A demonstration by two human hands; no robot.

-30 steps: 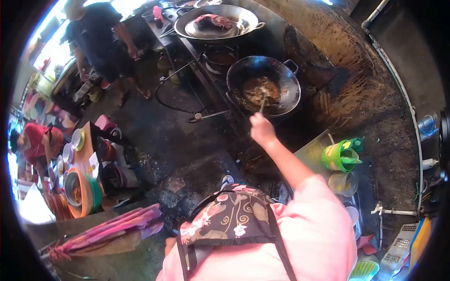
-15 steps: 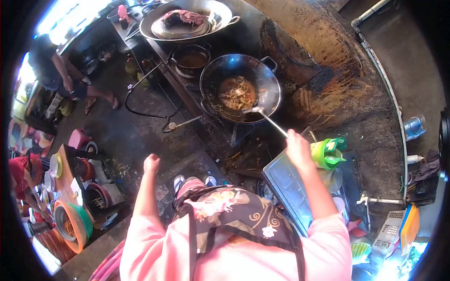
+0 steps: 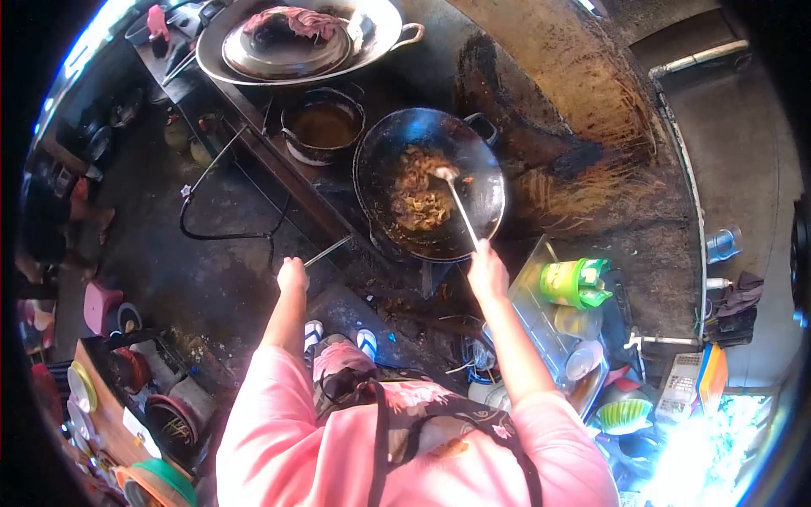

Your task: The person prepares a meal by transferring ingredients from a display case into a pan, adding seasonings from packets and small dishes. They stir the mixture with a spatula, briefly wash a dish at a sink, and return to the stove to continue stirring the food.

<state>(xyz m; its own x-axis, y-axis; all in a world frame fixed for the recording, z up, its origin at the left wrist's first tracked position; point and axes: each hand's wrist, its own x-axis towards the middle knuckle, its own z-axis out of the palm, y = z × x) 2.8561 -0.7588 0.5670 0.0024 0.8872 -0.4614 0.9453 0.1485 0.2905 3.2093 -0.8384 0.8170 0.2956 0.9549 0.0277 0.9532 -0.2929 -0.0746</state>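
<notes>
A black wok (image 3: 380,152) sits on the stove, with browned food (image 3: 421,207) in it. My right hand (image 3: 487,270) is closed round the handle of a long metal ladle (image 3: 459,207), whose white-looking head rests among the food. At the near end of a thin metal rod on the stove front is my left hand (image 3: 292,276), its fingers closed there. The small knob seen on that rod before is hidden by the hand. Left of the wok stands a smaller pot (image 3: 324,125) of brownish liquid.
A large pan (image 3: 384,29) with a lid and pink cloth stands at the back. A green container (image 3: 574,283) is on the right beside a clear-lidded box (image 3: 525,296). Bowls and a wooden table (image 3: 110,397) stand lower left. A person's legs (image 3: 89,211) show at far left.
My left hand has moved up to the rod's knob and closed there. My right hand has shifted left, and the ladle head is deeper in the wok. The view has turned, and the person stands further left.
</notes>
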